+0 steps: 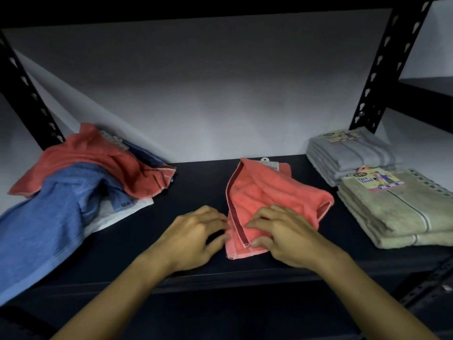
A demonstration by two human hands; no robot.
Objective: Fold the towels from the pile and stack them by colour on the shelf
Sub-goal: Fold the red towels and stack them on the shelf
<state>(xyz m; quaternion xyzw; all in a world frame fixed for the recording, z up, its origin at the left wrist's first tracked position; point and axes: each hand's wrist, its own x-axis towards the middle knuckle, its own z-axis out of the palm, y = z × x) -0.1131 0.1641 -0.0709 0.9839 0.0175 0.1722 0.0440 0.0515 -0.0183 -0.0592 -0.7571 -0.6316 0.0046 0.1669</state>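
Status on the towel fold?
Both hands, left hand and right hand, pinching coral towel mid-shelf, partly folded. Pile left unfolded. Nothing in the way.

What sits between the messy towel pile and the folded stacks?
In the head view, a coral towel on the shelf, with both hands on its near edge.

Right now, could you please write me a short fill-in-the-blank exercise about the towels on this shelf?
1. Both hands, left hand and right hand, rest on the ____ towel.
2. The folded grey stack lies behind the folded ____ stack.
3. In the unfolded pile, a coral towel lies over a ____ towel.

Missing words: coral; green; blue
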